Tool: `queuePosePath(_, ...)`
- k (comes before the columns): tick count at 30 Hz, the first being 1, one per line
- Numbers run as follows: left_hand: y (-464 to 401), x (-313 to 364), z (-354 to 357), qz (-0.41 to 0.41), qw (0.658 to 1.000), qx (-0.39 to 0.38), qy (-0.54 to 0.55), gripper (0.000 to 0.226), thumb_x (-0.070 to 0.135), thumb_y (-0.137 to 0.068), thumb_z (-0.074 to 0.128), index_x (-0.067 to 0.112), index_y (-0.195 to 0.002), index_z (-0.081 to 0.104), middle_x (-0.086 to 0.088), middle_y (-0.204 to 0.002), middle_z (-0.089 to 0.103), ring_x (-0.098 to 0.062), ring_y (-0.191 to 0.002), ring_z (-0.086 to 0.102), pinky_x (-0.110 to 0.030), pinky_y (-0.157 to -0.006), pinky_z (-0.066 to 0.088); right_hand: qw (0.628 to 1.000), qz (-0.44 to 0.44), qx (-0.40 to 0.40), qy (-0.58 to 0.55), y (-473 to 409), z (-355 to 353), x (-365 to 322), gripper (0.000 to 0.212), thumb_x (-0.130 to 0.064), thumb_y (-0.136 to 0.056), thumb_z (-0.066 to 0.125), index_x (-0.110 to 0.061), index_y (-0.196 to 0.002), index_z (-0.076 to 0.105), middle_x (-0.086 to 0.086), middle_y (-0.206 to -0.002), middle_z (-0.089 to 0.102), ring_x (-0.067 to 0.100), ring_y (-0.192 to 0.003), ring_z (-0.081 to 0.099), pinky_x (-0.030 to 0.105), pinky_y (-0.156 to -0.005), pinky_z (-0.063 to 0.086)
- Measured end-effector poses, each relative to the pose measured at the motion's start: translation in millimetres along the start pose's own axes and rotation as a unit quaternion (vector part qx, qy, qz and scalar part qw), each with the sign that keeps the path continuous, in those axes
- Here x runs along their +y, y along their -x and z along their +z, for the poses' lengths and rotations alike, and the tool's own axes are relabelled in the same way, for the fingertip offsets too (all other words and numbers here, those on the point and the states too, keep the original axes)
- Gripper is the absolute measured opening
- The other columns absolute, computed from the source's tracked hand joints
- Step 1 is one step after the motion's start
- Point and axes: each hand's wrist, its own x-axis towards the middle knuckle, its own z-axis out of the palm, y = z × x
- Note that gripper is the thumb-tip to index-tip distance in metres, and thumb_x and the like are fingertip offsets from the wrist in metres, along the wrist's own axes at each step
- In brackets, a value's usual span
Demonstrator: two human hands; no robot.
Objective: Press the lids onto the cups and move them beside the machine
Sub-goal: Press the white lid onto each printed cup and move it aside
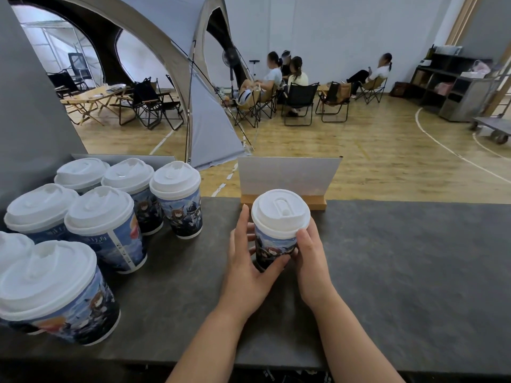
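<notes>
Both your hands, left (249,261) and right (309,252), grip the printed paper cup (272,248); its white plastic lid (280,212) may sit unevenly, and squeezing could pop it loose.

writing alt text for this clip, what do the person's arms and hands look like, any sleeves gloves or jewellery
Both forearms are bare up to the bottom edge of the view, so no sleeves show. The left hand and right hand wear no gloves, and no rings, watch or bracelets are visible. Fingernails look short and unpainted.
</notes>
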Motion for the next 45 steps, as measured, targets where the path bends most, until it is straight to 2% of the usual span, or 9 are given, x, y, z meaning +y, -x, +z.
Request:
queuePosePath(3, 0, 0, 1, 0.006, 1.0, -0.008, -0.015, 0.112, 0.026, -0.079, 0.082, 0.071, -0.14, -0.001, 0.036, -0.138, 0.024, 0.001, -0.129, 0.045, -0.035, -0.101, 0.051, 1.0, 0.009, 0.005, 0.005, -3, 0, 1, 0.071, -0.068, -0.076, 0.066, -0.032, -0.135, 0.05, -0.006, -0.135, 0.061, 0.018, -0.13, 0.054, 0.044, -0.11, 0.043)
queuePosePath(8, -1, -4, 1, 0.009, 1.0, -0.018, 0.008, 0.112, 0.026, -0.079, 0.081, 0.074, -0.136, -0.002, 0.012, -0.149, 0.042, 0.004, -0.127, 0.049, -0.014, -0.097, 0.046, 1.0, 0.006, 0.011, 0.015, -7, 0, 2, 0.058, -0.054, -0.084, 0.062, -0.029, -0.135, 0.051, -0.003, -0.136, 0.061, 0.019, -0.129, 0.055, 0.042, -0.11, 0.044)
queuePosePath(14, 4, 7, 4, 0.008, 0.998, -0.049, 0.048, 0.111, 0.018, -0.079, 0.082, 0.072, -0.137, 0.003, 0.042, -0.132, 0.046, 0.007, -0.122, 0.054, -0.027, -0.099, 0.051, 0.999, 0.009, 0.042, 0.005, 5, -2, -11, 0.06, -0.044, -0.083, 0.057, -0.019, -0.137, 0.051, 0.007, -0.136, 0.061, 0.024, -0.127, 0.057, 0.047, -0.109, 0.045)
queuePosePath(19, 20, 47, 30, 0.031, 0.996, -0.072, 0.04, 0.112, 0.018, -0.076, 0.084, 0.072, -0.135, 0.005, 0.022, -0.132, 0.054, 0.002, -0.116, 0.059, -0.018, -0.092, 0.053, 0.997, -0.007, 0.072, 0.016, 32, -39, -43, 0.064, -0.047, -0.083, 0.057, -0.017, -0.139, 0.05, 0.006, -0.134, 0.062, 0.022, -0.126, 0.058, 0.042, -0.104, 0.048)
queuePosePath(23, 45, 89, 80, 0.058, 0.991, -0.109, 0.052, 0.111, 0.016, -0.073, 0.086, 0.07, -0.136, 0.013, 0.015, -0.128, 0.059, -0.001, -0.113, 0.062, -0.013, -0.086, 0.052, 0.991, -0.026, 0.129, 0.016, 70, -94, -76, 0.064, -0.049, -0.084, 0.056, -0.014, -0.138, 0.052, 0.01, -0.134, 0.062, 0.026, -0.125, 0.058, 0.049, -0.107, 0.046)
queuePosePath(28, 96, 154, 176, 0.082, 0.979, -0.173, 0.072, 0.109, 0.022, -0.074, 0.086, 0.068, -0.137, 0.01, 0.016, -0.127, 0.059, -0.007, -0.113, 0.063, -0.04, -0.087, 0.058, 0.98, -0.04, 0.194, 0.027, 138, -198, -129, 0.063, -0.055, -0.082, 0.06, -0.02, -0.135, 0.055, 0.007, -0.132, 0.063, 0.027, -0.125, 0.058, 0.047, -0.105, 0.047)
queuePosePath(34, 170, 239, 305, 0.116, 0.958, -0.238, 0.106, 0.109, 0.021, -0.077, 0.083, 0.07, -0.135, 0.005, 0.032, -0.121, 0.053, 0.014, -0.11, 0.055, -0.036, -0.088, 0.058, 0.959, -0.058, 0.274, 0.045, 220, -336, -191, 0.075, -0.066, -0.075, 0.07, -0.021, -0.133, 0.057, 0.01, -0.132, 0.063, 0.029, -0.126, 0.057, 0.056, -0.109, 0.042)
queuePosePath(38, 198, 277, 371, 0.129, 0.948, -0.273, 0.1, 0.109, 0.026, -0.079, 0.081, 0.065, -0.14, 0.0, 0.016, -0.133, 0.057, -0.001, -0.116, 0.06, -0.039, -0.091, 0.056, 0.947, -0.073, 0.308, 0.051, 253, -405, -214, 0.063, -0.061, -0.08, 0.064, -0.024, -0.132, 0.057, 0.007, -0.13, 0.064, 0.026, -0.123, 0.059, 0.047, -0.104, 0.048)
queuePosePath(45, 192, 308, 475, 0.138, 0.932, -0.319, 0.104, 0.107, 0.03, -0.081, 0.079, 0.061, -0.146, 0.0, 0.013, -0.14, 0.054, -0.005, -0.124, 0.057, -0.04, -0.095, 0.055, 0.914, -0.083, 0.396, 0.033, 247, -501, -222, 0.068, -0.063, -0.072, 0.062, -0.022, -0.125, 0.054, -0.002, -0.117, 0.067, 0.02, -0.116, 0.062, 0.038, -0.097, 0.053)
